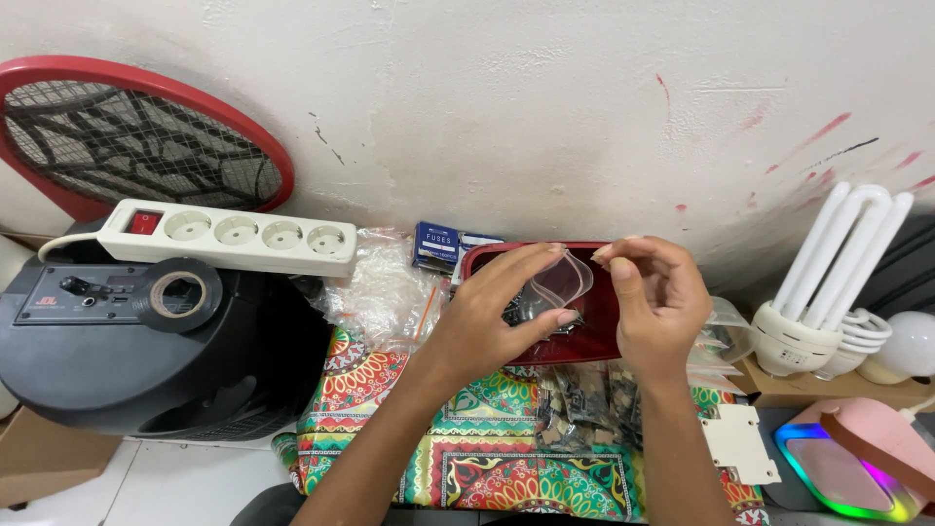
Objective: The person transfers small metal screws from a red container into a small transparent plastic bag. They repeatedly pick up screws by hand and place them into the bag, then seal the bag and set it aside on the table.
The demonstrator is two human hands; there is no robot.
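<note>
Patterned cloth [487, 458]; both hands [497, 312] [657, 297] pinching clear bag [557, 282], contents indistinct, over red tray [599, 326].

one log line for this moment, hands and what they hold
left hand: holds small clear plastic bag | right hand: pinches bag's top edge | below: red tray on patterned cloth

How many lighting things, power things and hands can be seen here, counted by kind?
Tube-shaped lamps: 2
Round white bulb: 1
Glowing lamp with a coloured rim: 1
White power strip: 1
Black tape roll: 1
Hands, left hand and right hand, both at a small clear plastic bag: 2
Total: 8
</note>
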